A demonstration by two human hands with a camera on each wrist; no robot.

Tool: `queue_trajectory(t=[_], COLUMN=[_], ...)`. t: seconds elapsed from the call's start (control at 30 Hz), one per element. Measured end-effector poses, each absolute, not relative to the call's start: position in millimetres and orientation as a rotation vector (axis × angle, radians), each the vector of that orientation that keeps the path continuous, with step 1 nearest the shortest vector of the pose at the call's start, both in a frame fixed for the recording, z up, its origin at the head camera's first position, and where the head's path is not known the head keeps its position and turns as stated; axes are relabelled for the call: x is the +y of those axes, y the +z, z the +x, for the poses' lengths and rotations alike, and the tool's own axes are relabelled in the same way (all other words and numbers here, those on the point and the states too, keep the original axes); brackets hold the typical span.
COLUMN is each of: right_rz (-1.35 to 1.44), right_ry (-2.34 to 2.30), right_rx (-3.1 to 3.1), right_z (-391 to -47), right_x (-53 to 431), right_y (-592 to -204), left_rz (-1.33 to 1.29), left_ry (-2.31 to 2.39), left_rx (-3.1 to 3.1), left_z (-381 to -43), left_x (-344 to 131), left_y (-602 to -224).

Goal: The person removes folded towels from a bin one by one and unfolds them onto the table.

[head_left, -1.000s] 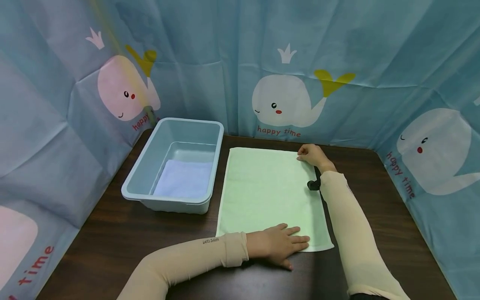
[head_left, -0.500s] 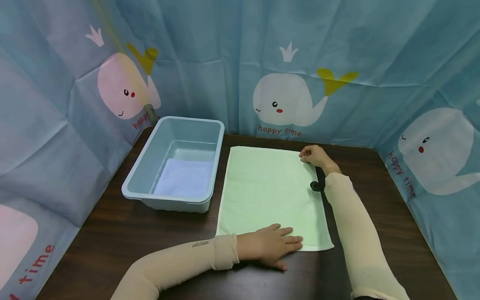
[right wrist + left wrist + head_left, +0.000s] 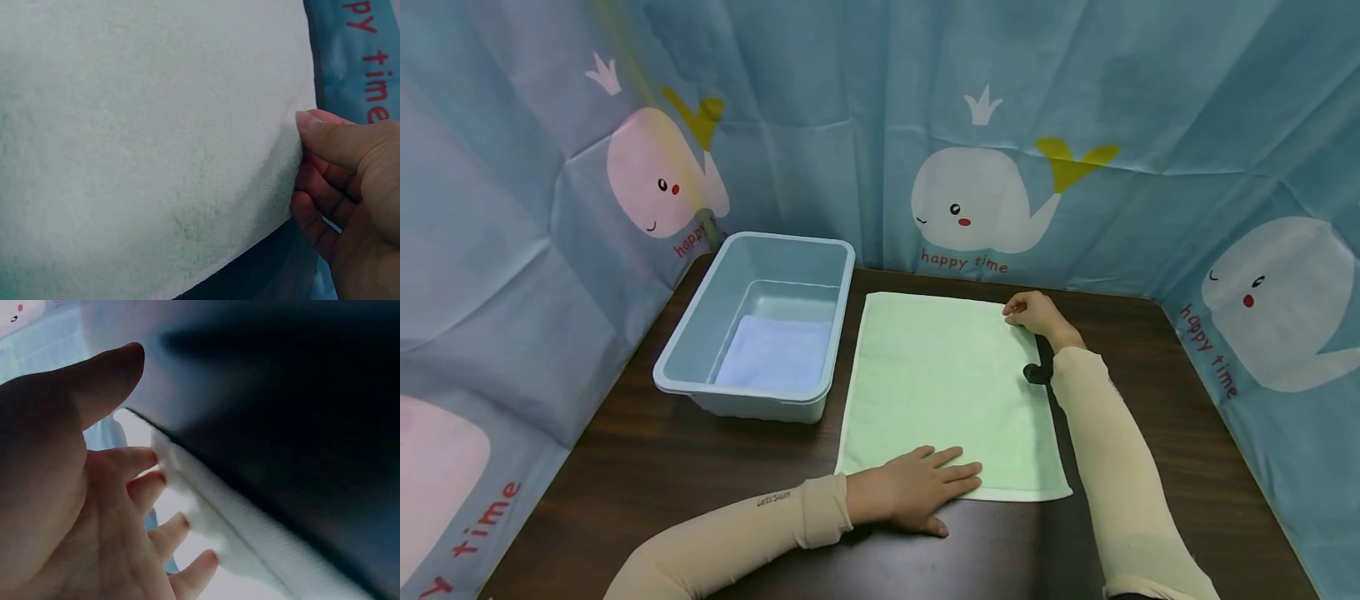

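A pale green towel [image 3: 947, 383] lies spread flat on the dark wooden table. My left hand [image 3: 917, 490] rests on its near edge with fingers spread and straight; in the left wrist view the fingertips [image 3: 203, 561] touch the cloth while the thumb stays off it. At the far right corner, my right hand [image 3: 1037, 317] pinches the towel between thumb and fingers. The right wrist view shows that corner of the towel [image 3: 187, 156] slightly lifted and bent at the pinch.
A light blue plastic basin [image 3: 700, 388] stands left of the towel, with a folded lavender cloth [image 3: 775, 354] on its floor. The table [image 3: 625, 467] is bounded by a blue whale-print curtain [image 3: 820, 167] at the back and sides.
My left hand has slid leftward along the towel's near edge, fingers still spread. The right hand stays at the far right corner, nearly unmoved; the whole view has shifted slightly.
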State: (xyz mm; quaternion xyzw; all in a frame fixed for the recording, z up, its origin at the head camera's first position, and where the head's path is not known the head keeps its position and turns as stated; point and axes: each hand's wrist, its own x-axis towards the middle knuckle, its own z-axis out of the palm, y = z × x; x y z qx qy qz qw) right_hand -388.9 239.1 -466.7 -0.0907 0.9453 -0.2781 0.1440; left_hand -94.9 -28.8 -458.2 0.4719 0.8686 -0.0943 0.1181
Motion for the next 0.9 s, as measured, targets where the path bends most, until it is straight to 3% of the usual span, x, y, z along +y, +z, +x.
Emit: queue_trajectory(t=[0.5,0.9], right_rz=[-0.285,-0.457], right_ry=[-0.810,-0.894], right_rx=[2.756,2.750], right_z=[-386,-383], right_x=[239,219], right_y=[-467,-448], left_rz=[1.282,1.178], left_ry=[-0.064,0.079], left_rx=[2.585,2.740], left_z=[-100,-101], left_x=[-54,-87], left_y=[-460,-421])
